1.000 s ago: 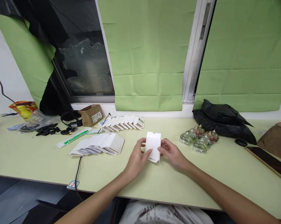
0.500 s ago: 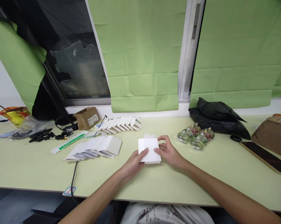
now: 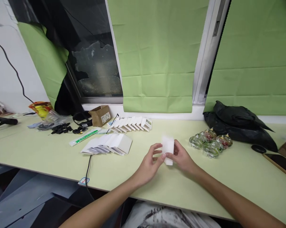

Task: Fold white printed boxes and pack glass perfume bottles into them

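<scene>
A small white box [image 3: 168,147] stands upright above the table between my hands, its narrow side towards me and its top edge blurred. My right hand [image 3: 182,156] is closed round its right side, with the thumb across the front. My left hand [image 3: 150,163] is at the left edge, fingers curled and their tips against the box, thumb at its front near the right thumb. To the left, a fanned row of white boxes [image 3: 120,143] lies on the table, some looking flat. Behind it is a second row of white boxes [image 3: 133,123] leaning on one another.
Clear-wrapped round ornaments [image 3: 210,142] lie to the right, before black plastic bags [image 3: 238,123]. A phone [image 3: 282,163] is at the far right. On the left are an open brown carton [image 3: 100,116], a green-and-white strip [image 3: 84,137], black small parts [image 3: 62,128] and a cable [image 3: 88,171] over the edge.
The white box has been turned from its broad face to a narrow side. My left hand has shifted its hold to the left edge. The view has swung left.
</scene>
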`<state>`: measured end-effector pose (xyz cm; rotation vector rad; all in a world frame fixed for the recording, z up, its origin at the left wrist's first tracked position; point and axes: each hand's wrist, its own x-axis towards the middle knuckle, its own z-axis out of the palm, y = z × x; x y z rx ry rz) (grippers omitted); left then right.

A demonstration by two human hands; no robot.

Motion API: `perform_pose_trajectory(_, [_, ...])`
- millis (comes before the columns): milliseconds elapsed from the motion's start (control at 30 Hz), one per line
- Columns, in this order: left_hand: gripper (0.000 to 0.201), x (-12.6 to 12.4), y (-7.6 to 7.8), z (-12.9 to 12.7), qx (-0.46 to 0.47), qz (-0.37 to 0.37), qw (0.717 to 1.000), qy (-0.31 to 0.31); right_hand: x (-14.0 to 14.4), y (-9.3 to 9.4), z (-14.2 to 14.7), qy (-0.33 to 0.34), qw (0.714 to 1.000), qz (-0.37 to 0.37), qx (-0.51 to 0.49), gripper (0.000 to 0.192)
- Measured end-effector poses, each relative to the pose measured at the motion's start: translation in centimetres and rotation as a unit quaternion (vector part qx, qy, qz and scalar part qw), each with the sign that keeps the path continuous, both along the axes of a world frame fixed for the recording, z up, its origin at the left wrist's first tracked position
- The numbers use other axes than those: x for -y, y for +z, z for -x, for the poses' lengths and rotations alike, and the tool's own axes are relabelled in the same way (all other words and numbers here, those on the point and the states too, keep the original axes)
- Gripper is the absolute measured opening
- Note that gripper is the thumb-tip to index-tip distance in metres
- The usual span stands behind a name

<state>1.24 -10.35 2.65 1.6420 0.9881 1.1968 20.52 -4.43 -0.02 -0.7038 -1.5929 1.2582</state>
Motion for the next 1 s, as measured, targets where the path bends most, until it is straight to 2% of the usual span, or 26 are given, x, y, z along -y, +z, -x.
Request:
perform_pose_trajectory(67, [0.048,-0.1,0.4,-0.6,0.051,0.009,0.998,-0.029,0.6,0.6,0.0,0.016,0.997,-0.057,0.044,0.029])
perform_pose_trajectory(133, [0.049,-0.7,0.4,-0.6,0.103,0.035,0.994,-0.021,0.7,1.0,-0.1,0.002,0.991,-0.102,0.082,0.027])
perform_pose_trajectory(233, [0.055,-1.9,0.0,0.2,0.141,0.104,0.984,-0.014,0.0,0.7,-0.3,-0.099,0.980,-0.137,0.104,0.025])
perform_pose_trajectory(267, [0.056,-2.2,-0.1,0.6,0.143,0.123,0.982,-0.013,-0.4,0.5,-0.4,-0.138,0.975,-0.137,0.104,0.025])
perform_pose_trajectory(333, [0.057,-2.5,-0.3,1.4,0.141,0.152,0.978,-0.002,-1.1,-0.1,-0.5,-0.171,0.973,-0.117,0.100,0.032])
perform_pose_trajectory(433, [0.056,-2.7,-0.5,2.1,0.138,0.162,0.977,0.021,-1.5,-0.8,-0.3,-0.137,0.986,-0.057,0.076,0.047])
perform_pose_trajectory(567, [0.048,-2.9,-0.6,2.4,0.112,0.126,0.985,0.035,-1.2,-1.0,0.0,-0.027,0.999,0.033,0.003,0.055])
perform_pose_trajectory(667, [0.044,-2.7,-0.3,2.7,0.042,0.092,0.994,0.026,-1.1,-0.9,0.0,0.029,0.997,0.070,-0.015,0.047])
perform_pose_trajectory(767, [0.054,-2.6,0.6,3.9,-0.027,0.076,0.996,0.026,-1.2,-1.0,-0.2,0.033,0.997,0.076,0.000,0.042])
perform_pose_trajectory(833, [0.058,-3.0,1.9,5.7,-0.096,0.031,0.993,0.066,-1.3,-1.1,-0.4,0.021,0.997,0.078,0.006,0.041])
perform_pose_trajectory(900, [0.056,-3.9,3.6,8.5,-0.232,-0.021,0.964,0.129,-1.4,-1.3,-0.5,-0.001,0.997,0.077,0.014,0.043])
perform_pose_trajectory(1000, [0.048,-5.9,6.3,13.1,-0.428,-0.019,0.873,0.234,-1.6,-1.5,-0.8,-0.030,0.996,0.074,0.029,0.045])
